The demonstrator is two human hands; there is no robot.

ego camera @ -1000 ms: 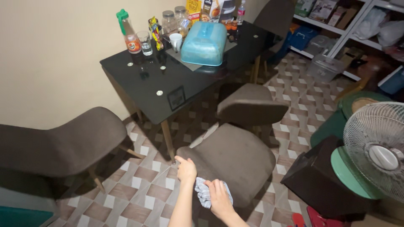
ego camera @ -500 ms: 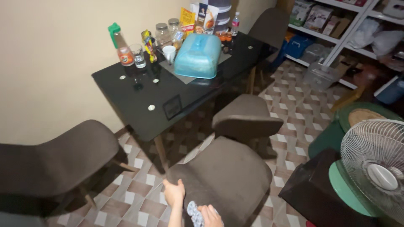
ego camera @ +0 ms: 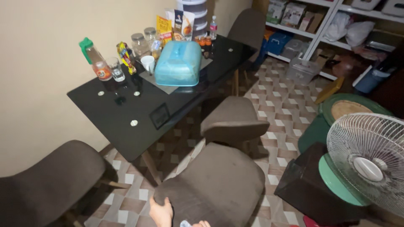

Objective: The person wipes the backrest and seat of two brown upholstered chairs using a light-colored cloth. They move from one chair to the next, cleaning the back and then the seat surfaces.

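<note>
Step in hand, as judged: wiping the near brown chair [ego camera: 214, 185]. The left hand [ego camera: 161, 212] rests on the chair's near-left edge, fingers laid over the upholstery, bracing it. The right hand [ego camera: 201, 224] is almost out of view at the bottom edge; whether it is closed cannot be told. A pale cloth [ego camera: 185, 224] shows just beside it, against the chair's near edge. The next move likely calls for sweeping the cloth across the padded surface toward the far black table [ego camera: 126, 113].
</note>
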